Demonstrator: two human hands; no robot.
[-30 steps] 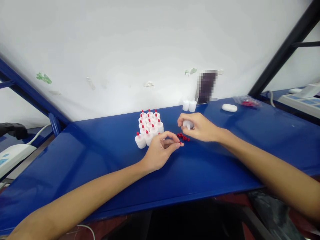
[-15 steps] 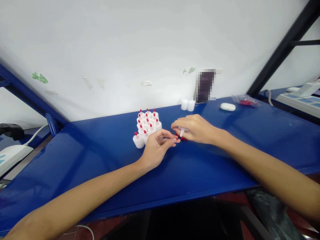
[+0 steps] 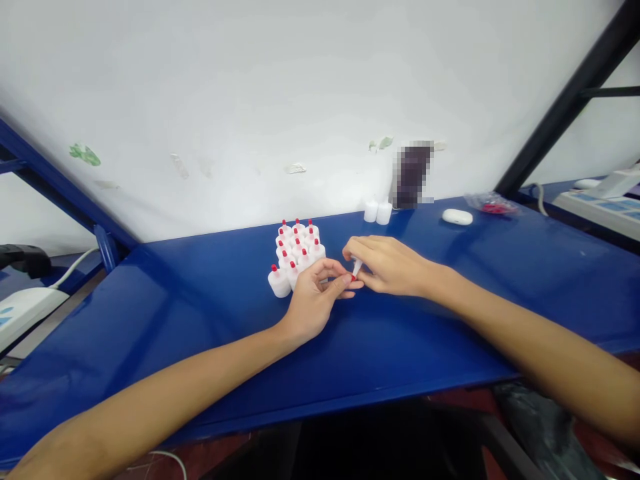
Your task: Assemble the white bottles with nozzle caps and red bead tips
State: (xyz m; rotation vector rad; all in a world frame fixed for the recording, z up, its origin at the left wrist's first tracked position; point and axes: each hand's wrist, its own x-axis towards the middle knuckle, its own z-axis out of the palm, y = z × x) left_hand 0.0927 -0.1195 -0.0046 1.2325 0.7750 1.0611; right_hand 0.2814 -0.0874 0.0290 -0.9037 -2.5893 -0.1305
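My right hand (image 3: 387, 265) is closed round a small white bottle (image 3: 357, 268) whose nozzle points toward my left hand. My left hand (image 3: 315, 300) pinches a tiny red cap (image 3: 353, 278) at the nozzle's tip; the two hands touch there. Just left of them stands a cluster of several small white bottles with red caps (image 3: 295, 257) on the blue table (image 3: 200, 313). The loose red caps seen earlier are hidden under my hands.
Two uncapped white bottles (image 3: 377, 212) stand at the back by a dark blurred object (image 3: 413, 175). A white earbud case (image 3: 457, 217) and a clear bag of red caps (image 3: 493, 203) lie to the right. A black post (image 3: 565, 107) rises at right; a power strip (image 3: 20, 310) lies far left.
My right hand has moved left and tipped its bottle toward my left hand. My left hand has brought a red cap up to the nozzle. The hands now meet.
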